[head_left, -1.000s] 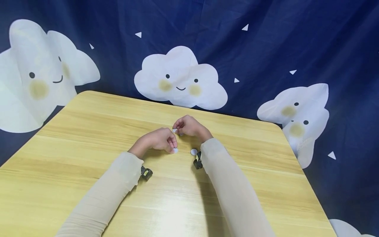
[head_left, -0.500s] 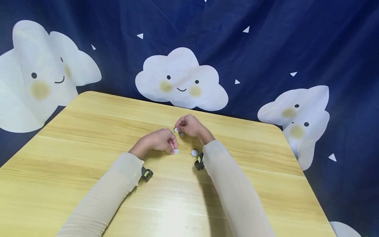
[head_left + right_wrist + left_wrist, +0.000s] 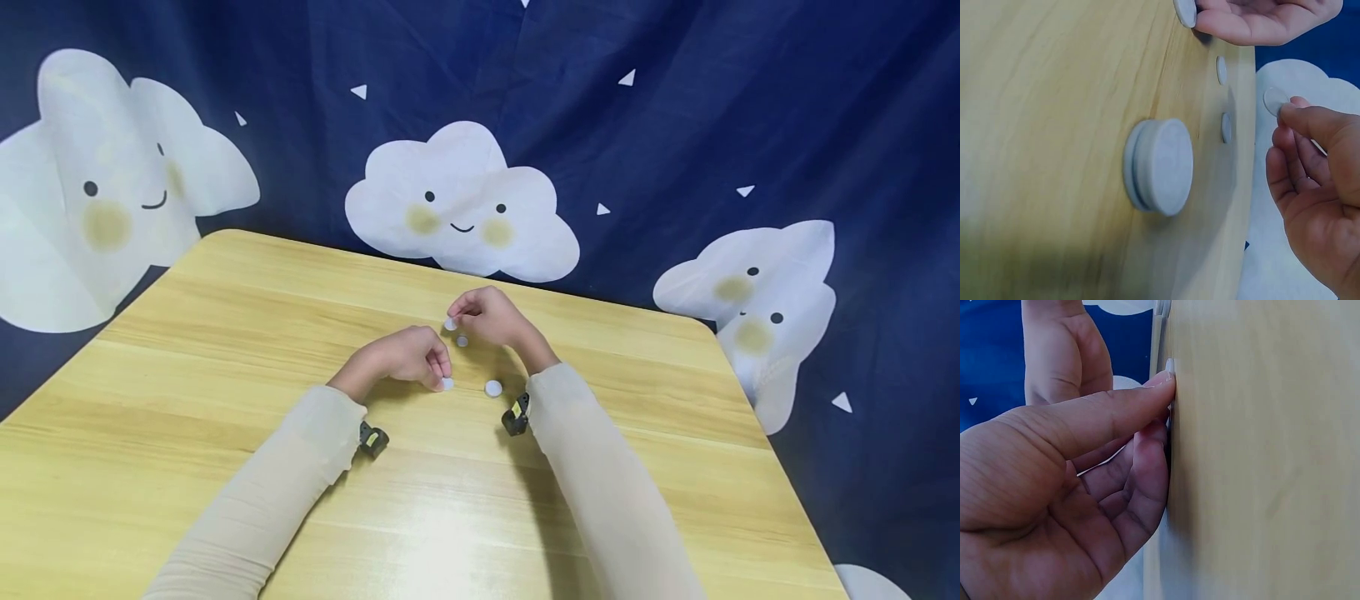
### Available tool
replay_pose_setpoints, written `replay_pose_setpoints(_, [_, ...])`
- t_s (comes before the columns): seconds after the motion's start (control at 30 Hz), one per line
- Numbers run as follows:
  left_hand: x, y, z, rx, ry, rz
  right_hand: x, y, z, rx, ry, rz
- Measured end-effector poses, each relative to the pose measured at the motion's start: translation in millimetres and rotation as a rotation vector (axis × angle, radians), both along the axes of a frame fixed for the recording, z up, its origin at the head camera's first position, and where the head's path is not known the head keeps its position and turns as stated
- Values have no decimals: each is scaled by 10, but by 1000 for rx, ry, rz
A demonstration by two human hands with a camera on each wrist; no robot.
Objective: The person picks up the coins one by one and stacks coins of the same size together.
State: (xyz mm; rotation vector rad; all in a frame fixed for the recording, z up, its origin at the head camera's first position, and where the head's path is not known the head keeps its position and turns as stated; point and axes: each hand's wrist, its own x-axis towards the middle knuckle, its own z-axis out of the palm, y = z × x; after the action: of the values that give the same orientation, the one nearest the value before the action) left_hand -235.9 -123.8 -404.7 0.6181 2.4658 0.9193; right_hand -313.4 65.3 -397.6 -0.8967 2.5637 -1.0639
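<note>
I see left sleeve [image 3: 258, 492]: beige, creased | right sleeve [image 3: 607, 475]: beige, long | left cuff bracket [image 3: 373, 440], right cuff bracket [image 3: 515, 417]: black, yellow-marked

We see a pale yellow, wood-grained table [image 3: 187, 367]; behind it we have a creased dark blue curtain [image 3: 465, 58] printed with white smiling clouds [image 3: 462, 171] and small white triangles [image 3: 627, 78] scattered around them.

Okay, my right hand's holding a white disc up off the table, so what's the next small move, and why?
Probably bring your right hand over the stacked discs and lower its disc on top: it's pinched near its edge, the stack's upper face is uncovered, and your left hand is holding another disc.
</note>
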Motion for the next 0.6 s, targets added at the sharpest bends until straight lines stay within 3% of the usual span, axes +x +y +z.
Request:
replay_pose_setpoints(0.3, [6,9,6,9,4,1,73,100,4,-17,-3,-18])
replay_pose_setpoints(0.6, [23,12,11,23,-25,24,252,187,-7,-53,7,-78])
